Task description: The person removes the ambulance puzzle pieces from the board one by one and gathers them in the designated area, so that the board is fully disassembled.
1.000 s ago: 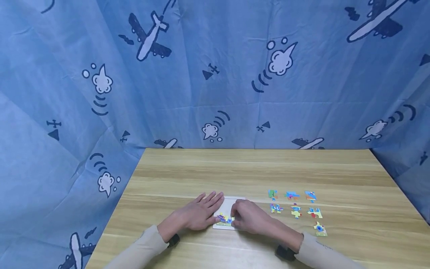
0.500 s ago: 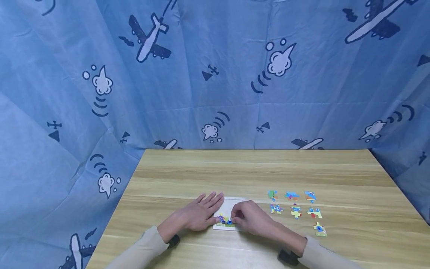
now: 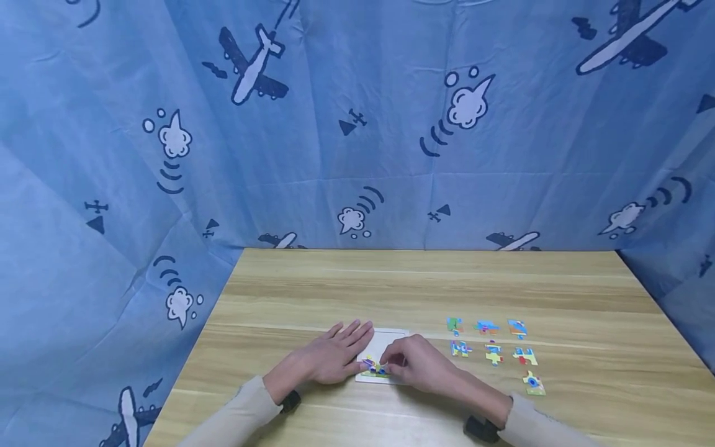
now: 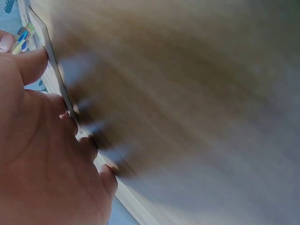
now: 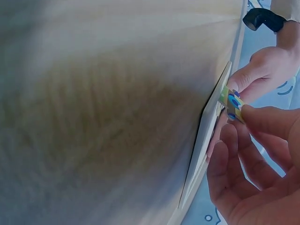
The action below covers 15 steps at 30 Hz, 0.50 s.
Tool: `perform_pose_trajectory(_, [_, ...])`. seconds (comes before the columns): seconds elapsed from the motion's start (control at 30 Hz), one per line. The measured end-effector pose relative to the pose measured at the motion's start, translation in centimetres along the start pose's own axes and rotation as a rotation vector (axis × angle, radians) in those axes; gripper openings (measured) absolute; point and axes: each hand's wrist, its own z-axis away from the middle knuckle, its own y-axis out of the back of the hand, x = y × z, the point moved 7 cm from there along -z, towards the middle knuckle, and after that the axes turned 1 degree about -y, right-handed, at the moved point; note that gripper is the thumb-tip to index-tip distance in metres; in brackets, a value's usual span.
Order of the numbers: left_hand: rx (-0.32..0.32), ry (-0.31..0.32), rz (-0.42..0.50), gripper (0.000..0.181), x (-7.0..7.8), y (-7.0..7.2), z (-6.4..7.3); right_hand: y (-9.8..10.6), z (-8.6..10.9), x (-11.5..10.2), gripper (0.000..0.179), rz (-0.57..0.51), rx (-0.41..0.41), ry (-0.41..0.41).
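On the table lies a white puzzle tray (image 3: 386, 339), with colourful jigsaw pieces (image 3: 369, 363) in its lower left part. My left hand (image 3: 334, 358) rests spread over the tray's left edge, its thumb reaching the pieces. From the right, my right hand (image 3: 420, 363) bends its fingers over the tray's lower part. In the right wrist view, its thumb and fingertips pinch a jigsaw piece (image 5: 233, 104) with blue and yellow print, beside the left thumb. The curled fingers partly cover that piece.
Several loose jigsaw pieces lie in rows right of the tray, among them a yellow one with a blue circle (image 3: 533, 382). The wooden table (image 3: 313, 285) ends at a blue curtain (image 3: 391, 143) with airplane print. Dark wrist cameras sit beneath both wrists.
My right hand has shifted slightly left along the tray's lower part, its fingertips now covering more of the pieces there. The left hand has stayed in place on the tray.
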Motion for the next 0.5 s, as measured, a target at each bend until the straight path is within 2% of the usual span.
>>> perform_pose_trajectory(0.27, [-0.005, 0.008, -0.002, 0.072, 0.0, 0.0, -0.1, 0.5, 0.1, 0.1, 0.007, -0.012, 0.02, -0.004])
perform_pose_trajectory(0.5, [-0.014, 0.024, 0.018, 0.073, -0.1, -0.2, -0.3, 4.0, 0.8, 0.7, 0.009, -0.083, 0.022, -0.054])
